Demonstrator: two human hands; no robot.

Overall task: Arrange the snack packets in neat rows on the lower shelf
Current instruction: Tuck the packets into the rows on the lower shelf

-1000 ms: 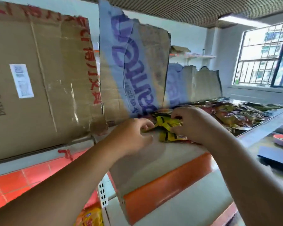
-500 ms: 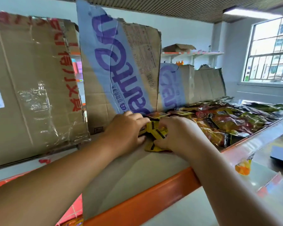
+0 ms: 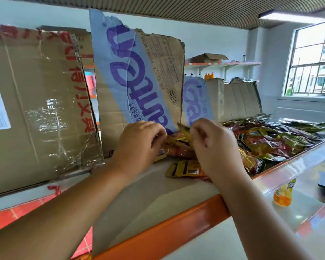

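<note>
Both hands work at the shelf (image 3: pixel 167 237) lining. Right hand (image 3: pixel 216 149) pinches a yellow packet (image 3: pixel 183 133) by its edge; left hand (image 3: pixel 139 147) curls its fingers round the other end. The packet sits between the two grips, crinkled and glossy, tilted, with its top corner up against the cardboard (image 3: pixel 139 81). I note a second yellow packet (image 3: pixel 186 169) flat below, barcode up, long axis along the shelf front, beside the packet pile (image 3: pixel 270 145).
</note>
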